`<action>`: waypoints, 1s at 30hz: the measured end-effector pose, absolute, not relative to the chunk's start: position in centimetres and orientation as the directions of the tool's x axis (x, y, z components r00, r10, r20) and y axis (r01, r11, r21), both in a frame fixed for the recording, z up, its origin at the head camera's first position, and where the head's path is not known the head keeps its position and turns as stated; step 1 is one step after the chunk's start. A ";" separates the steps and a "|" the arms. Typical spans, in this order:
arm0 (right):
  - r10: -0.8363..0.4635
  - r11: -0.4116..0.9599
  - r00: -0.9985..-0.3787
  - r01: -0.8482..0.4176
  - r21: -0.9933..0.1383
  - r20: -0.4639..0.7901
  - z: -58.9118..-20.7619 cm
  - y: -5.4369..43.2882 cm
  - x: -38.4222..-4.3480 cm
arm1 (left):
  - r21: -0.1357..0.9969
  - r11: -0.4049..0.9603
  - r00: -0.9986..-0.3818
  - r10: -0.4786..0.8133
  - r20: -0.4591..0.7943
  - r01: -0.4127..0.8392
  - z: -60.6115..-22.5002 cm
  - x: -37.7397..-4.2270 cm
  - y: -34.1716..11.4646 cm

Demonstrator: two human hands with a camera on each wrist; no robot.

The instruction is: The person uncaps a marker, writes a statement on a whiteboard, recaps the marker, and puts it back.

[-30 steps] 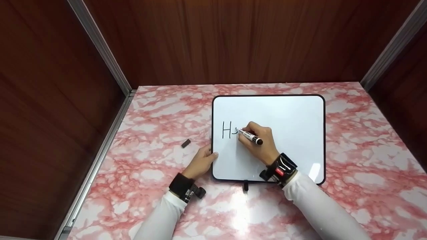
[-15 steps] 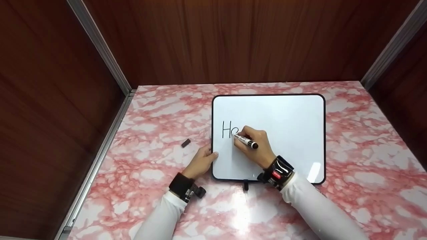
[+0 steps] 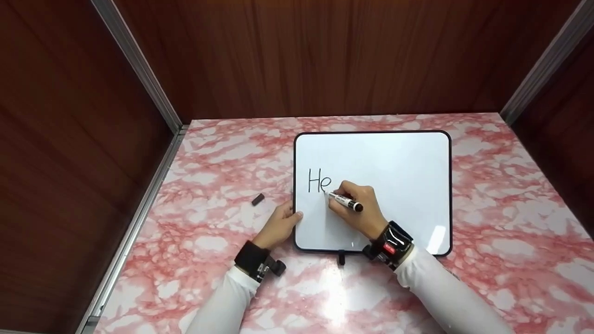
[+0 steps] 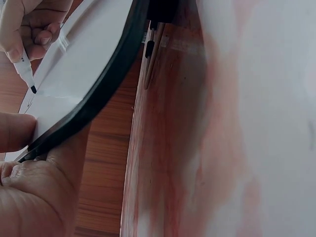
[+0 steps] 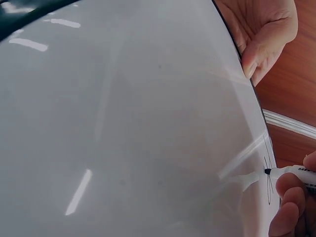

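Note:
A whiteboard [image 3: 394,162] with a black frame bears the handwritten letters "He" [image 3: 320,181] in black near its left side. My right hand [image 3: 359,206] pinches a white marker [image 3: 344,200] with a black end, its tip just below the "e". In the right wrist view the black tip of the marker [image 5: 286,170] meets the board beside the thin strokes. My left hand [image 3: 278,225] grips the board's left edge, thumb on the white face and fingers behind, as the left wrist view also shows at the thumb [image 4: 17,131].
A small dark marker cap [image 3: 258,199] lies on the red-and-white marbled table [image 3: 209,213], left of the board. A short black tab [image 3: 342,257] sticks out from the board's lower edge. Dark wood panels [image 3: 315,55] rise behind and at both sides.
The curved stroke right of the "H" has grown into a full "e". My right hand has moved slightly down with the marker. My left hand keeps its grip on the board.

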State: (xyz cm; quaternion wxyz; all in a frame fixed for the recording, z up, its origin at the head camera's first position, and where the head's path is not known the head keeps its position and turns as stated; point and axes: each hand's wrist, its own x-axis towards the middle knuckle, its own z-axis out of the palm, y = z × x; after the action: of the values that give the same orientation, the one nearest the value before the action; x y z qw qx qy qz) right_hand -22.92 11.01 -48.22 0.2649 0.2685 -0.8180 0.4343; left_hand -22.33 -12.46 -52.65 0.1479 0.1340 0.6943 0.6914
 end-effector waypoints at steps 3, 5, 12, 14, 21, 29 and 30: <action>-0.206 0.477 -0.717 -0.668 -0.572 0.665 -48.2 11.3 -22.8 | 1.000 -0.001 -0.919 0.395 -0.020 -0.022 -52.6 -22.3 -12.5; -0.202 0.474 -0.718 -0.667 -0.575 0.666 -48.2 11.5 -22.8 | 1.000 0.004 -0.920 0.393 -0.018 -0.018 -52.6 -22.3 -12.5; -0.181 0.480 -0.728 -0.652 -0.587 0.661 -48.1 12.0 -22.7 | 1.000 0.019 -0.920 0.392 -0.014 -0.007 -52.4 -22.3 -12.5; -0.176 0.482 -0.731 -0.648 -0.589 0.660 -48.1 12.1 -22.7 | 1.000 0.023 -0.919 0.394 -0.012 -0.003 -52.5 -22.3 -12.6; -0.202 0.501 -0.696 -0.678 -0.538 0.689 -48.2 12.3 -23.0 | 0.999 0.039 -0.922 0.387 -0.010 0.006 -52.4 -22.3 -12.6; -0.208 0.461 -0.720 -0.669 -0.583 0.662 -47.9 12.7 -23.2 | 0.999 0.038 -0.922 0.387 0.000 0.015 -52.4 -22.3 -12.5; -0.198 0.454 -0.723 -0.666 -0.591 0.662 -47.8 12.7 -23.3 | 0.999 0.037 -0.922 0.388 0.000 0.015 -52.4 -22.3 -12.5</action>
State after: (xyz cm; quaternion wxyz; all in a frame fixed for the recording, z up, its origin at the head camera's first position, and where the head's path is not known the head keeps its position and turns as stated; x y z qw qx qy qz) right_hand -23.30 12.72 -47.79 0.2606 0.2662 -0.8120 0.4494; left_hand -22.32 -12.50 -52.41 0.1371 0.1427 0.7067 0.6792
